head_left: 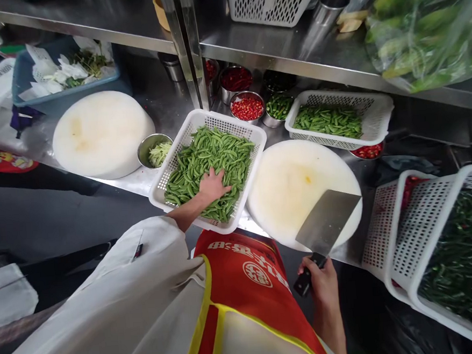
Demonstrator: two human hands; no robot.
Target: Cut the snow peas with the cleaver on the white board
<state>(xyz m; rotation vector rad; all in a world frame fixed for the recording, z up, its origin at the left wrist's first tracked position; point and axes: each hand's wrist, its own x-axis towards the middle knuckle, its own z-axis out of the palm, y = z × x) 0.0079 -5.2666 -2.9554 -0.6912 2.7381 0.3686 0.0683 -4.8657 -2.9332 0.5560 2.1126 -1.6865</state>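
My left hand (213, 186) lies on a heap of green pea pods (218, 151), its fingers spread and touching them. The pods fill a white perforated basket (167, 176) in front of me. My right hand (322, 279) is closed around the black handle of a cleaver (328, 219). Its broad blade reaches over the near right part of a round white chopping board (296, 178), which bears a small yellow spot. Whether the blade touches the board I cannot tell. A second, smaller basket (376, 108) holds cut green pods behind the board.
Metal bowls with chopped red chillies (247, 107) and green pieces stand below a steel shelf (275, 50). Another round board (99, 132) and a bowl of pale shreds (159, 152) are on the left. White baskets (421, 223) with dark green produce stand at right.
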